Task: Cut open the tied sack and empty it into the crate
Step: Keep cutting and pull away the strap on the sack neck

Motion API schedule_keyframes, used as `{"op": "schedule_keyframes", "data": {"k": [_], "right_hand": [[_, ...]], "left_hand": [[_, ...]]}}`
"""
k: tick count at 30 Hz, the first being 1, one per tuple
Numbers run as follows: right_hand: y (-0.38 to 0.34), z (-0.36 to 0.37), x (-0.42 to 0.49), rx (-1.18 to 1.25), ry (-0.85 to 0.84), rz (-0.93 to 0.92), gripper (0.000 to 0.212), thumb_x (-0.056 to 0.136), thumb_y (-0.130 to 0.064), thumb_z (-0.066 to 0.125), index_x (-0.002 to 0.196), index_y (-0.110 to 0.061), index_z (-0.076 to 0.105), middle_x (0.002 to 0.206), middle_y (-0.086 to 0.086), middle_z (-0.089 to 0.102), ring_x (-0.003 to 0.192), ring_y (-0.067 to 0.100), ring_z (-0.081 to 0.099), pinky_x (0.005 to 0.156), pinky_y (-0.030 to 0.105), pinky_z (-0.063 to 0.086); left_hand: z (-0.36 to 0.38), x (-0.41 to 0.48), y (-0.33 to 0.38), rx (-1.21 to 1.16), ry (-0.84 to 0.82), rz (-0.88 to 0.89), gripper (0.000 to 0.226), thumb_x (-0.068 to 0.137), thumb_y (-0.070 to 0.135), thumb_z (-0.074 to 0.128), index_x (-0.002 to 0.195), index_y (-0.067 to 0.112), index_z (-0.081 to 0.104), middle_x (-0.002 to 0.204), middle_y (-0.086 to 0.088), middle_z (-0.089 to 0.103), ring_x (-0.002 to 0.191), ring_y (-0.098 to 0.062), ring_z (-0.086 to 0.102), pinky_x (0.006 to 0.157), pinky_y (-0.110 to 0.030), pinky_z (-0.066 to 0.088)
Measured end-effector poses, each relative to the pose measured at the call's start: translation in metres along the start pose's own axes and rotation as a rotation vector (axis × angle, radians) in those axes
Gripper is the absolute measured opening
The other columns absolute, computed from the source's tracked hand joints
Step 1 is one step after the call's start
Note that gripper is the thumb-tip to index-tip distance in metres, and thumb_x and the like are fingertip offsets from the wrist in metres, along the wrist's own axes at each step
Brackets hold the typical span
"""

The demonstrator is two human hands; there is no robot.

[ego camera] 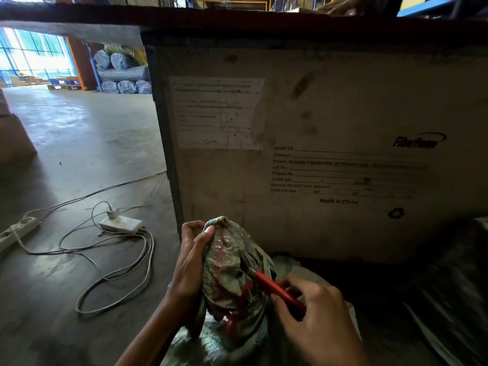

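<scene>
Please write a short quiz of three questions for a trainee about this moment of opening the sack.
1. True or false: the left hand grips the bunched neck of the sack.
2. What does the right hand hold? A) a red-handled cutter B) a roll of tape C) a marker pen
3. Fill in: the red tie around the neck is ____ the cutter's tip.

Key: 1 true. 2 A, the red-handled cutter, its tip at the neck. 3 below; whether it is cut already cannot be told.
</scene>
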State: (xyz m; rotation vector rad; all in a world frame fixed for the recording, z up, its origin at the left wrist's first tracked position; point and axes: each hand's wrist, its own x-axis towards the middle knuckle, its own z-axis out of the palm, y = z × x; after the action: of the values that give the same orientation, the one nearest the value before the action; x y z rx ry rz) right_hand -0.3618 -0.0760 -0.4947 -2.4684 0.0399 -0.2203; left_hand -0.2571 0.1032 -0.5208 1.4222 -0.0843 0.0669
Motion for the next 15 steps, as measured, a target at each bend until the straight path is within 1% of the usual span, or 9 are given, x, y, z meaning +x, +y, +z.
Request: {"op": "schedule_keyframes", "data": {"k": [2, 3, 5, 6, 8, 9, 10, 12, 15], "right_hand": [[0.001, -0.004, 0.0, 0.024, -0.007, 0.021, 0.01, 0.088, -0.039, 0.068, 0.091, -0.047, 0.063, 0.084, -0.014, 0.068, 0.082, -0.001, 0.066, 0.079, 0.017, 0.057], [0.0, -0.009, 0.001, 0.044, -0.018, 0.038, 0.011, 0.087, -0.038, 0.069, 0.088, -0.047, 0.062, 0.082, -0.016, 0.067, 0.079, -0.003, 0.065, 0.073, 0.013, 0.055], [0.002, -0.022, 0.002, 0.111, -0.014, 0.074, 0.011, 0.085, -0.036, 0.073, 0.08, -0.043, 0.065, 0.076, -0.016, 0.067, 0.074, -0.006, 0.064, 0.06, 0.006, 0.049], [0.004, -0.029, 0.003, 0.171, 0.025, 0.085, 0.01, 0.083, -0.036, 0.075, 0.077, -0.04, 0.068, 0.072, -0.014, 0.069, 0.072, -0.007, 0.064, 0.055, 0.006, 0.047], [0.007, -0.041, 0.002, 0.323, 0.105, 0.109, 0.005, 0.079, -0.04, 0.077, 0.076, -0.038, 0.073, 0.071, -0.015, 0.07, 0.064, -0.003, 0.065, 0.049, 0.01, 0.044], [0.009, -0.044, 0.001, 0.392, 0.129, 0.114, 0.009, 0.076, -0.046, 0.077, 0.079, -0.039, 0.073, 0.073, -0.017, 0.07, 0.062, -0.002, 0.065, 0.049, 0.011, 0.043], [0.01, -0.046, 0.001, 0.452, 0.143, 0.114, 0.018, 0.07, -0.052, 0.077, 0.082, -0.039, 0.073, 0.075, -0.018, 0.07, 0.062, -0.001, 0.066, 0.05, 0.011, 0.044], [0.014, -0.045, 0.002, 0.541, 0.178, 0.128, 0.037, 0.058, -0.059, 0.078, 0.088, -0.036, 0.073, 0.08, -0.018, 0.072, 0.069, 0.0, 0.07, 0.059, 0.011, 0.05], [0.015, -0.033, 0.007, 0.584, 0.155, 0.148, 0.056, 0.052, -0.063, 0.082, 0.101, -0.038, 0.073, 0.095, -0.017, 0.076, 0.088, 0.005, 0.073, 0.082, 0.03, 0.059]], "left_hand": [[0.0, 0.003, 0.001, 0.015, 0.006, 0.007, 0.04, 0.099, 0.042, 0.054, 0.122, 0.009, 0.048, 0.113, -0.018, 0.056, 0.095, -0.023, 0.061, 0.072, -0.031, 0.058], [-0.002, 0.005, 0.0, 0.015, 0.01, 0.002, 0.044, 0.097, 0.046, 0.055, 0.121, 0.01, 0.048, 0.114, -0.02, 0.056, 0.096, -0.025, 0.062, 0.076, -0.035, 0.059], [-0.007, 0.009, 0.001, -0.011, 0.021, -0.025, 0.051, 0.092, 0.056, 0.057, 0.119, 0.013, 0.05, 0.122, -0.026, 0.056, 0.104, -0.032, 0.063, 0.088, -0.049, 0.058], [-0.01, 0.01, 0.002, -0.023, 0.03, -0.043, 0.052, 0.09, 0.058, 0.057, 0.117, 0.014, 0.052, 0.124, -0.027, 0.057, 0.106, -0.036, 0.063, 0.092, -0.054, 0.055], [-0.012, 0.01, 0.002, -0.036, 0.019, -0.08, 0.054, 0.084, 0.058, 0.052, 0.114, 0.013, 0.055, 0.117, -0.024, 0.06, 0.103, -0.035, 0.063, 0.092, -0.052, 0.055], [-0.011, 0.009, 0.002, -0.043, -0.009, -0.089, 0.054, 0.083, 0.056, 0.052, 0.113, 0.011, 0.058, 0.11, -0.02, 0.061, 0.099, -0.031, 0.063, 0.088, -0.048, 0.055], [-0.009, 0.007, 0.001, -0.055, -0.052, -0.091, 0.052, 0.086, 0.053, 0.052, 0.113, 0.009, 0.06, 0.105, -0.016, 0.062, 0.095, -0.027, 0.062, 0.085, -0.044, 0.054], [-0.002, 0.0, 0.0, -0.075, -0.168, -0.09, 0.043, 0.094, 0.05, 0.053, 0.11, 0.011, 0.063, 0.099, -0.01, 0.061, 0.09, -0.022, 0.06, 0.083, -0.042, 0.052], [0.012, -0.013, -0.002, -0.059, -0.308, -0.066, 0.04, 0.099, 0.049, 0.053, 0.108, 0.012, 0.061, 0.092, -0.005, 0.059, 0.084, -0.016, 0.057, 0.078, -0.036, 0.05]]}}
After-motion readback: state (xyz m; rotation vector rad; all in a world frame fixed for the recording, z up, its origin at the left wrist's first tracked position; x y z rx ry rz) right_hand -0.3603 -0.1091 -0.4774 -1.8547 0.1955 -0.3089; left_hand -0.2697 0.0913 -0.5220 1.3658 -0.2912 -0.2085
